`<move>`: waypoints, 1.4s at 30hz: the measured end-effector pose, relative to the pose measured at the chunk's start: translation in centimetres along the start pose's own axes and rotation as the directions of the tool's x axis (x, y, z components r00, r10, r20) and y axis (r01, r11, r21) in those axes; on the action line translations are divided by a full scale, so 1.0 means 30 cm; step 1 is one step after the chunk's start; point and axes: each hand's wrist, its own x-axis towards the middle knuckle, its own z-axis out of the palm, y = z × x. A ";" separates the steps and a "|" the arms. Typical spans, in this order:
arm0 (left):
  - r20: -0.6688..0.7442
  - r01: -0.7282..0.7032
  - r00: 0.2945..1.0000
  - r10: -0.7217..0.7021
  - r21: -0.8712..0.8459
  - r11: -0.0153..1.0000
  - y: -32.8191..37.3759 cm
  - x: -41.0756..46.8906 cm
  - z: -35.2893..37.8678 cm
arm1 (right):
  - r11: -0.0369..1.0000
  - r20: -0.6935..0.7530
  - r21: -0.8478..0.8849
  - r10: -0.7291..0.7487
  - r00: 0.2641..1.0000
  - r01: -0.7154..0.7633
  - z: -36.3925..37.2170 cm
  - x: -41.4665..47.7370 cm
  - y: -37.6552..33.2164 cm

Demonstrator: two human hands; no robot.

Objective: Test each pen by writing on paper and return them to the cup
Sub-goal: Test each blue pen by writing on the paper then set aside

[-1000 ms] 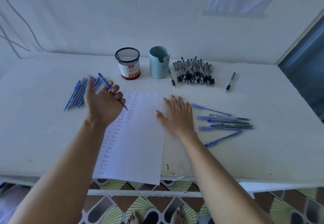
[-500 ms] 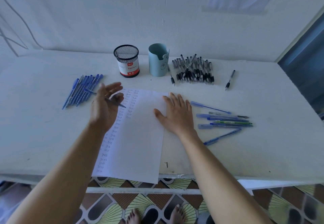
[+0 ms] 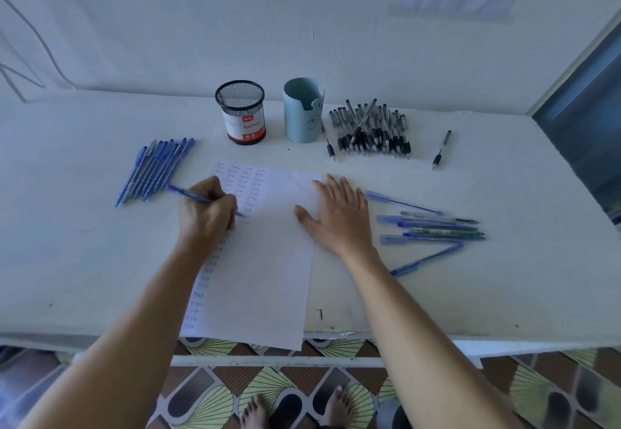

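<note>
from the head view: left hand has dropped from mid-air, now clenched round a blue pen, tip on the paper — testing begins. right hand stays flat, released; mesh cup waits behind.

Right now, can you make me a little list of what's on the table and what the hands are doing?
left hand: holds a blue pen, tip on the paper
right hand: flat, pressing the paper's right edge
cups: black mesh cup, light blue cup, both upright
blue pens at left: lying in a bundle
black pens: heaped beside the blue cup
mixed pens at right: loose on the table
</note>
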 end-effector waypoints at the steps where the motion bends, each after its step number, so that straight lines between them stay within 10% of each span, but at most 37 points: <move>1: -0.018 0.001 1.000 -0.001 0.024 1.000 -0.002 0.002 -0.002 | 1.000 0.003 -0.001 -0.002 1.000 0.002 0.001 0.000 0.001; 42: 0.045 -0.075 0.997 0.068 0.167 0.983 -0.012 0.004 0.013 | 1.000 0.016 0.012 0.004 1.000 -0.004 -0.001 0.000 0.002</move>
